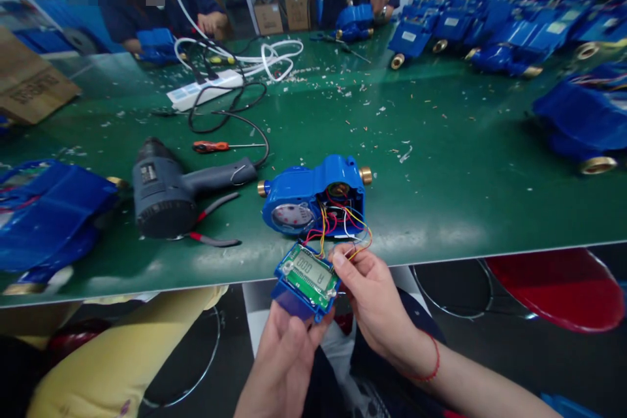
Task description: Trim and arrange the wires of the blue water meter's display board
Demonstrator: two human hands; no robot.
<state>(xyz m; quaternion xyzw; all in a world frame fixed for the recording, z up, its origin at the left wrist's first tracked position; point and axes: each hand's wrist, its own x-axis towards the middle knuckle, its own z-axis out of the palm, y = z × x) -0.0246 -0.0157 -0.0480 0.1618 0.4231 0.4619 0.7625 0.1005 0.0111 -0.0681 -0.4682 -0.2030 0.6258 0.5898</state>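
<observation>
An opened blue water meter with brass ends lies near the front edge of the green table. Coloured wires run from it to a green circuit board with an LCD in a blue cover. My left hand holds this board module from below, just off the table edge. My right hand pinches the wires at the board's upper right corner.
A grey heat gun and red-handled pliers lie left of the meter, with a screwdriver, a power strip and cables behind. Many blue meters crowd the right side. Other people work at the far edge. A yellow sleeve is at lower left.
</observation>
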